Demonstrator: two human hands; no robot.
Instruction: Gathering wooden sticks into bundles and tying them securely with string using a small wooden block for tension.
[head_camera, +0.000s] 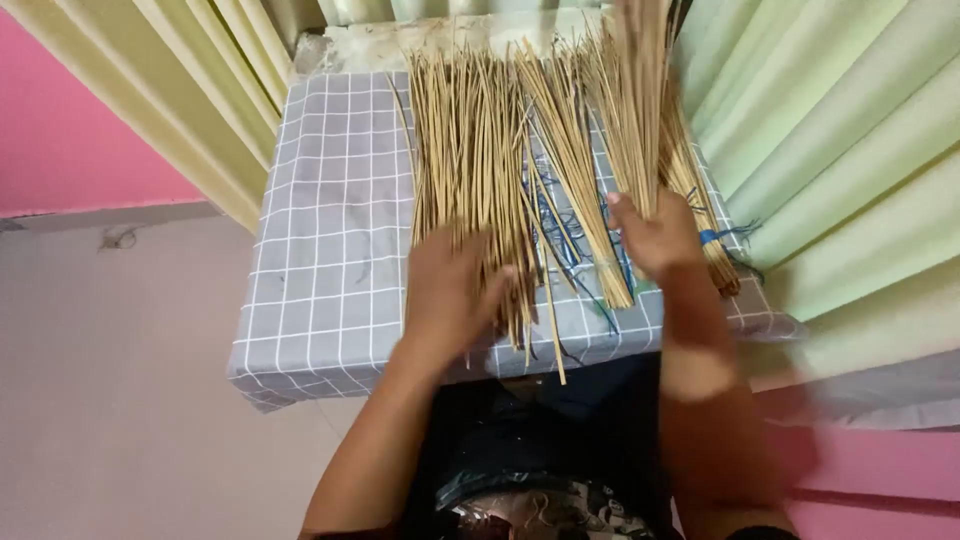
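My right hand (655, 235) clutched a bundle of sticks (635, 110) near its base — light, stiff, brittle; left hand (445, 290) lay flat on loose sticks (470, 150).

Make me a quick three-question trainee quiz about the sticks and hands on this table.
1. True or false: the right hand grips a bundle of sticks lifted off the table.
2. Where does the left hand rest?
A. on the pile of loose sticks
B. on the curtain
C. on the floor
3. Fill in: the cloth on the table is grey with a white ____ pattern.

Key:
1. True.
2. A.
3. Grid: thin white lines form squares across the grey cloth.
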